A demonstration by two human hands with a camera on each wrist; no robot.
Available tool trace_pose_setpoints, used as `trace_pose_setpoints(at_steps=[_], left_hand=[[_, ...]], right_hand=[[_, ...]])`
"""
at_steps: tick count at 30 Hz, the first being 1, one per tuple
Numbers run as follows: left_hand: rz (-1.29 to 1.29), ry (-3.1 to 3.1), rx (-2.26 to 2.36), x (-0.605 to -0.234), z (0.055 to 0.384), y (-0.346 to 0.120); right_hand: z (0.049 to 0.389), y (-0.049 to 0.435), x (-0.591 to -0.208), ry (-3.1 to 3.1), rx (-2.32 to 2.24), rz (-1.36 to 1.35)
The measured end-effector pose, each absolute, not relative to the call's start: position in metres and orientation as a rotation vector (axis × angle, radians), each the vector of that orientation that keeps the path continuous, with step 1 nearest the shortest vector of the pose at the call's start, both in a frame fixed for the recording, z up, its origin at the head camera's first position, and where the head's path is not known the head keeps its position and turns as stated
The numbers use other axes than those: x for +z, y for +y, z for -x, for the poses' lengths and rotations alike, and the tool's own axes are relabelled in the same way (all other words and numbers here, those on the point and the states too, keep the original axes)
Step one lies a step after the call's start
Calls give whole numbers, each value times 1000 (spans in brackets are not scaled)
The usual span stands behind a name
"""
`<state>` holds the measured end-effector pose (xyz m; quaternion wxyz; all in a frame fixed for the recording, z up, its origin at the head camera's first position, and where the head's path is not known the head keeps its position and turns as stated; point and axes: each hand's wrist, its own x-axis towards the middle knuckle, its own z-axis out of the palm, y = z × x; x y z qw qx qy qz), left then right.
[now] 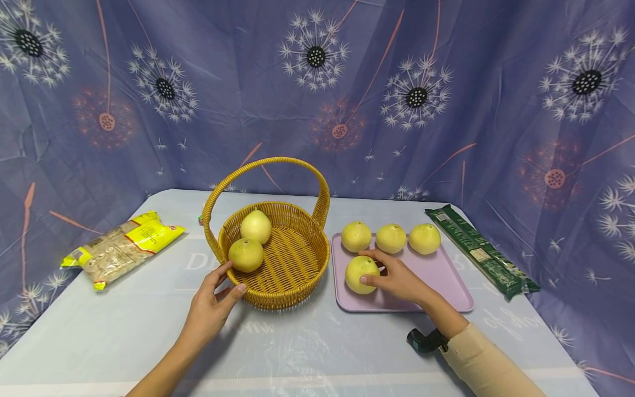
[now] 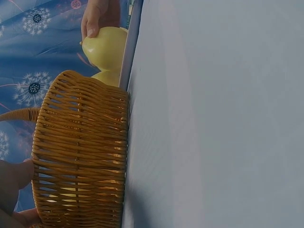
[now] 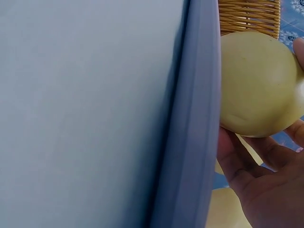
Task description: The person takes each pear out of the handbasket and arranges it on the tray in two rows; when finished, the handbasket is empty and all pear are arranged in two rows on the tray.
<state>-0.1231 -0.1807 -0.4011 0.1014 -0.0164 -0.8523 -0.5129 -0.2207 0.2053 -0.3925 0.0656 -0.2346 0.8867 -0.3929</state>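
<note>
On the pink tray [image 1: 426, 281], my right hand [image 1: 399, 278] grips a pale yellow pomelo [image 1: 361, 274], thumb on its near side and fingers around the back. The right wrist view shows this pomelo [image 3: 259, 83] close up, with the fingers of my right hand [image 3: 270, 175] beneath and beside it. Three more pomelos [image 1: 391, 238] stand in a row along the tray's far side. My left hand [image 1: 210, 303] holds the near left rim of a woven basket [image 1: 283, 300], thumb and fingers spread on the rim. Inside the basket are two pomelos [image 1: 246, 255], one behind the other.
The basket's tall arched handle [image 1: 268, 160] rises over it. A yellow and clear food bag [image 1: 126, 248] lies at the left, and a long green packet [image 1: 478, 251] lies at the right beyond the tray. A patterned curtain [image 1: 238, 99] hangs behind the table [image 1: 317, 353].
</note>
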Motion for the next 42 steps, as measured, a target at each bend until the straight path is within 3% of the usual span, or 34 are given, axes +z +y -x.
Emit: trace_pose_setpoints(at_steps=[26, 42], left_hand=[[67, -2498, -1526, -396, 122, -179], [44, -2512, -1518, -398, 122, -180]], right_hand=[[218, 205, -365, 2724, -1337, 883], [216, 153, -328, 2638, -1312, 1065]])
